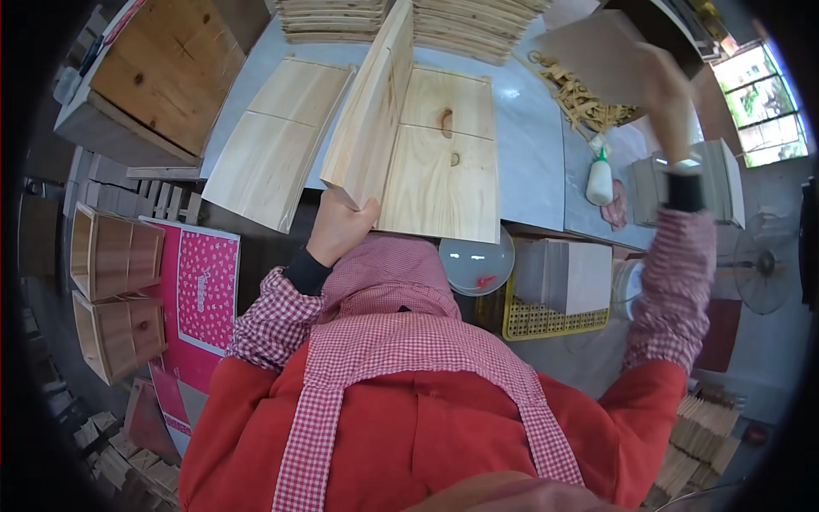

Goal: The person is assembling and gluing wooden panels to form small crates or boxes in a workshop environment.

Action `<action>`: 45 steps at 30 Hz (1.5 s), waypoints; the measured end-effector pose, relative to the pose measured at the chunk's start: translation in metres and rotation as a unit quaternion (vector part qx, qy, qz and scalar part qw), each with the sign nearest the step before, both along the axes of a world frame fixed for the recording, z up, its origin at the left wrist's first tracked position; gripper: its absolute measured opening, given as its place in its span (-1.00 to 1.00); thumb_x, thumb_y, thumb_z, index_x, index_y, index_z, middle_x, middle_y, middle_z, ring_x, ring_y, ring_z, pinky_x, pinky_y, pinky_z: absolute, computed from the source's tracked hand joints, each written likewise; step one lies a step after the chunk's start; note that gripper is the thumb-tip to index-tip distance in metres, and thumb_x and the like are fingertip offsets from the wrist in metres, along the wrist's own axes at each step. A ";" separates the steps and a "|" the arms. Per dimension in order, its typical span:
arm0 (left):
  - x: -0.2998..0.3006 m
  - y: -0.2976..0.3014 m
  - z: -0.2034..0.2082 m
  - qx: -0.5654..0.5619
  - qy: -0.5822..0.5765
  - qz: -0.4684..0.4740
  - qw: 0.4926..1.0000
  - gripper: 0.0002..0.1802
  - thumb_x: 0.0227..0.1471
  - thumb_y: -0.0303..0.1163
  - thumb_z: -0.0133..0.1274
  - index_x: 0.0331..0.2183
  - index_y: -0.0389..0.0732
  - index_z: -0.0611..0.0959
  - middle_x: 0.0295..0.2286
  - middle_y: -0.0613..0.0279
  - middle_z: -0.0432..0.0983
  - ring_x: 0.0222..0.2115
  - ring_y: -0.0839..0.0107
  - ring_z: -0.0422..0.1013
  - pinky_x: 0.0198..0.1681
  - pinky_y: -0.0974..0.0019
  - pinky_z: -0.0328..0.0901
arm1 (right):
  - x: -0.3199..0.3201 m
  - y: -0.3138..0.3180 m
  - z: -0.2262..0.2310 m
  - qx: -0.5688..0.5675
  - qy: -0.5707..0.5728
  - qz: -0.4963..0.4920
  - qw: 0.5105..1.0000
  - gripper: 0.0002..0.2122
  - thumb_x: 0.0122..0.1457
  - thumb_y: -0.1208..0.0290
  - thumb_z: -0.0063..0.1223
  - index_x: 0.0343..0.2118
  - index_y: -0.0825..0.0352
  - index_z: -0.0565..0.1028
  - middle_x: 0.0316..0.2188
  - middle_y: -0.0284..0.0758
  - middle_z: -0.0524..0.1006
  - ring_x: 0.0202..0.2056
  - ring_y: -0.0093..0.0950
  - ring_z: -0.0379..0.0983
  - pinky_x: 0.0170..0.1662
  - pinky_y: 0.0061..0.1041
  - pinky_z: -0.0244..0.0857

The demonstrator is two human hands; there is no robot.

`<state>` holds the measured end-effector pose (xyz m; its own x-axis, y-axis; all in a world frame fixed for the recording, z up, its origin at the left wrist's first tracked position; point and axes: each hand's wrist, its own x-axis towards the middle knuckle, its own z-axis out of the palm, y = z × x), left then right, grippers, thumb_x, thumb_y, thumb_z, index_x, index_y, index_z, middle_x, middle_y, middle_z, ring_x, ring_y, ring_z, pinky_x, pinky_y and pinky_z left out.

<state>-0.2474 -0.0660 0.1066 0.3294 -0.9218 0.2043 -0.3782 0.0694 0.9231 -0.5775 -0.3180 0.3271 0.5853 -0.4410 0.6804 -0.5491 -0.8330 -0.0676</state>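
Observation:
My left hand (343, 224) is closed round the near corner of a pale wooden board (368, 111), which stands on edge, tilted, across the worktable (529, 145). Just right of it a flat board with grooves and knots (444, 175) lies on the table. Another grooved board (277, 141) lies to the left, near the table's front edge. Out to the far right, my right hand (668, 98) is raised and smeared by motion. Its fingers are at the edge of a thin grey-brown panel (593, 60), held above the table; the grip itself is blurred.
Stacked wooden slats (478, 30) stand at the back. A heap of tan strips (584, 98), a white bottle with a green tip (600, 181) and a pinkish cloth (614, 209) lie right. A wooden box (166, 72) is at left. Below the edge sit a round lid (478, 260) and yellow crate (554, 328).

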 end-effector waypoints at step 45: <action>0.000 0.010 0.018 0.106 -0.024 -0.012 0.994 -0.69 -0.06 -0.45 0.09 -0.21 -0.37 0.55 -0.35 0.00 0.54 -0.35 0.14 0.48 -0.26 0.24 0.37 | 0.154 -0.136 -0.135 0.095 0.164 0.008 0.982 -0.88 -0.01 0.44 -0.03 -0.40 0.34 0.44 -0.53 -0.04 0.51 -0.42 -0.04 0.47 -0.35 -0.09 0.30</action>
<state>-0.2477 -0.0563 0.1242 0.3009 -0.9535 0.0192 -0.4225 -0.1152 0.8990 -0.4232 -0.4545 0.1916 0.7667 -0.5313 0.3605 -0.5550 -0.8307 -0.0441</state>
